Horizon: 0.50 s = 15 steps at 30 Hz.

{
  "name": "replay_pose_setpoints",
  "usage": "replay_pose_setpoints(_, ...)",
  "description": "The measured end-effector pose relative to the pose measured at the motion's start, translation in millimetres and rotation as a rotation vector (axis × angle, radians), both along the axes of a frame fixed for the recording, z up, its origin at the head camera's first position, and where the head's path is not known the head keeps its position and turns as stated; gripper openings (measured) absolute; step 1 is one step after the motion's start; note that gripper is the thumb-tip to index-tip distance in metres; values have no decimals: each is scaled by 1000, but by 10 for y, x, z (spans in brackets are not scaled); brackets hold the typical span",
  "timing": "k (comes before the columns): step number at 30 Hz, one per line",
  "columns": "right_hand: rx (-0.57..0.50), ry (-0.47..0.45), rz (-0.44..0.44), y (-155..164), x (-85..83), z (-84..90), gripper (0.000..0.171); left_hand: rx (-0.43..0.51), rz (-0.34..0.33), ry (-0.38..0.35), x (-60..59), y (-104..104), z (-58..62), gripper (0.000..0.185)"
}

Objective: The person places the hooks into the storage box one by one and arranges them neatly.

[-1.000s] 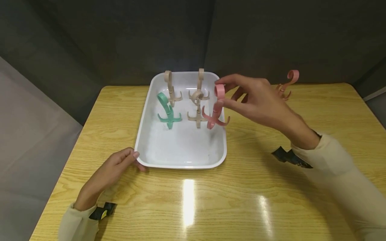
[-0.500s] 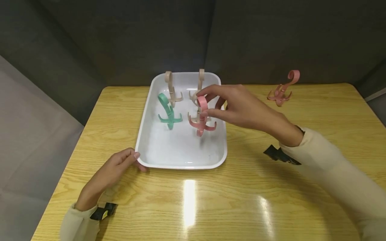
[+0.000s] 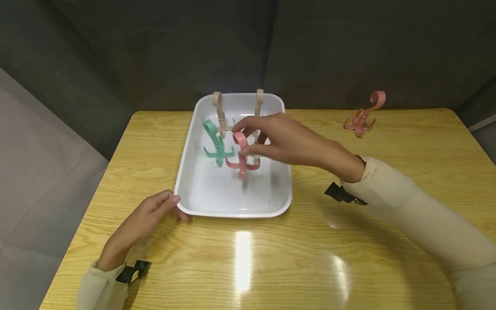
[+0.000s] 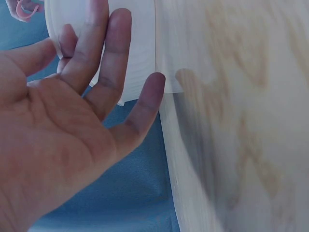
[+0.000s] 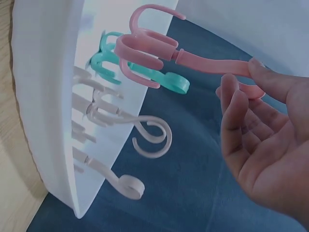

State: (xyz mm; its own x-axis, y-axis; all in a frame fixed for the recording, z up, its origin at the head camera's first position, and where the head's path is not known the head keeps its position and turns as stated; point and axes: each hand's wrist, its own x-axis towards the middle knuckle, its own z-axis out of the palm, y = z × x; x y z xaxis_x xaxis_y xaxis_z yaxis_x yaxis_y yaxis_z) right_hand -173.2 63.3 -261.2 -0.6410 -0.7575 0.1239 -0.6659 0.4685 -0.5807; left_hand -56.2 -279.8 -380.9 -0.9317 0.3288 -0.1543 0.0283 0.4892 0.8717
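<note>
The right hand [image 3: 283,140] pinches a pink hook [image 3: 241,157] above the white tray [image 3: 232,209]; the left hand [image 3: 145,215], fingers relaxed, touches the tray's near corner on the desk [image 3: 310,249].

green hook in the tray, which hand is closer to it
Right. The right hand is over the white tray, pinching a pink hook just beside the green hook. The left hand rests at the tray's near left corner.

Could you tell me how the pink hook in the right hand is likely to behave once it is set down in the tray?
The pink hook looks like thin rigid plastic, probably light: the right hand lifts it by fingertips. Its splayed claws should let it stand, as the green hook does, though its tall stem could tip if nudged.
</note>
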Motion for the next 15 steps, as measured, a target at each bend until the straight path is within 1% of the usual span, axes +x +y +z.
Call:
replay_pose_setpoints(3, 7, -29, 19, -79, -5, -27, 43, 0, 1, 4, 1, 1, 2, 36)
replay_pose_setpoints(7, 19, -40, 46, -150, -2, -63, 44, -1, 2, -2, 2, 9, -6, 35)
replay_pose_setpoints(12, 8, -22, 98, -217, 9, -111, 40, -15, 9, -10, 7, 20, -10, 35)
replay_pose_setpoints(15, 13, -9, 113, -258, 24, -132, 37, -21, 14, -7, 11, 22, -5, 35)
